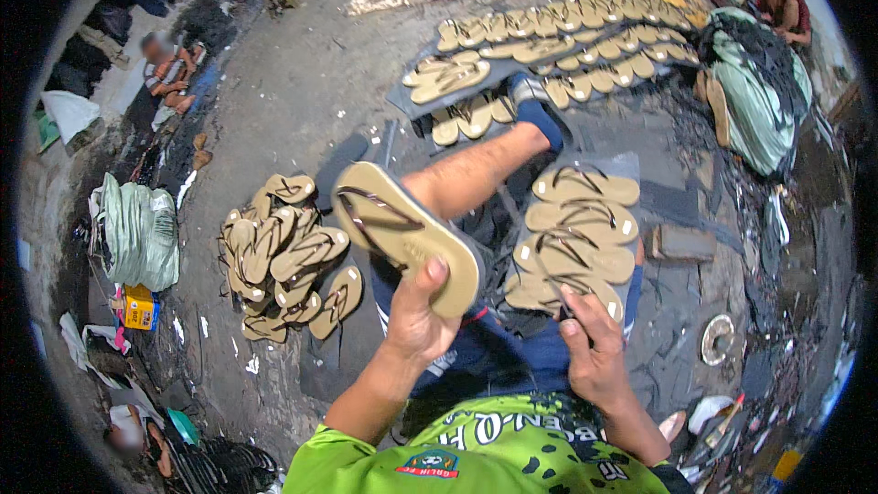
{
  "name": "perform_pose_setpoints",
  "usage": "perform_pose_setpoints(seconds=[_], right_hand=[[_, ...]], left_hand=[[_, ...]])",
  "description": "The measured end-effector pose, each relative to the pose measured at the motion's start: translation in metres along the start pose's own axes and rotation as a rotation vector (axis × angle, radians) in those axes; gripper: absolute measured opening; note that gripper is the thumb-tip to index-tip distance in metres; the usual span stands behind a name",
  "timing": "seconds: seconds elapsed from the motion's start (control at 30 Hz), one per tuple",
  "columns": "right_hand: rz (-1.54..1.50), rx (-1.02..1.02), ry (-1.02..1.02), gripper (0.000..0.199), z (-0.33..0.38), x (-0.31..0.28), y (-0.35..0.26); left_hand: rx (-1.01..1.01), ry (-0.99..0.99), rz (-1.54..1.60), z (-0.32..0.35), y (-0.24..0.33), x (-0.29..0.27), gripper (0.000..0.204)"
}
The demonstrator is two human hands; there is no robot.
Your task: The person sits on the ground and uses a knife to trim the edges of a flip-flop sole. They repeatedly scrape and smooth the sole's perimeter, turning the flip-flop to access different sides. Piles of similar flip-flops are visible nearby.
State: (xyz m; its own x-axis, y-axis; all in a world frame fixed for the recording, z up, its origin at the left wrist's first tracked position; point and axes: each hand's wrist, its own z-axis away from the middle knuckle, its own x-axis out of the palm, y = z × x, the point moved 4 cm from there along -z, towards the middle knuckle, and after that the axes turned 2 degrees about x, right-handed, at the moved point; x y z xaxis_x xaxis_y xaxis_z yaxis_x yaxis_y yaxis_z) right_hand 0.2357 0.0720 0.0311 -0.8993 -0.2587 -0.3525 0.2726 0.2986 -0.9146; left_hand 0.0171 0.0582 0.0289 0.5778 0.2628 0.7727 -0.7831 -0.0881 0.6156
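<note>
A tan flip-flop [416, 242] with a dark brown thong strap is held up in front of me, tilted, its footbed facing me. My left hand [419, 325] is closed round its heel end, thumb on top. My right hand [593, 348] is closed on a thin knife [546, 276], whose narrow blade points up and to the left, apart from the held flip-flop. Beneath and beyond that hand, several tan flip-flops [585, 224] lie overlapping in a column on a dark sheet at my right leg. The knife's handle is mostly hidden by my fingers.
A heap of flip-flops [283, 256] lies to my left. Long rows of them [567, 27] are laid out beyond my outstretched leg [480, 169]. A block [681, 244], a round metal disc [718, 338] and a green sack [754, 119] stand right. Other people sit around the edges.
</note>
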Motion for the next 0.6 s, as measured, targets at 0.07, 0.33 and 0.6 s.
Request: perform_pose_setpoints(seconds=[0.07, 0.33, 0.6], right_hand=[[0.117, -0.105, 0.009, 0.042, 0.007, 0.005, -0.012], [0.332, -0.199, 0.123, 0.054, 0.039, 0.007, 0.005], [0.302, -0.046, -0.029, 0.050, 0.013, -0.003, -0.007]], left_hand=[[-0.060, 0.133, 0.222, 0.002, -0.015, 0.005, 0.027], [-0.083, 0.250, 0.242, 0.006, -0.023, 0.038, 0.021], [-0.092, 0.260, 0.128, 0.024, -0.043, 0.017, 0.022]])
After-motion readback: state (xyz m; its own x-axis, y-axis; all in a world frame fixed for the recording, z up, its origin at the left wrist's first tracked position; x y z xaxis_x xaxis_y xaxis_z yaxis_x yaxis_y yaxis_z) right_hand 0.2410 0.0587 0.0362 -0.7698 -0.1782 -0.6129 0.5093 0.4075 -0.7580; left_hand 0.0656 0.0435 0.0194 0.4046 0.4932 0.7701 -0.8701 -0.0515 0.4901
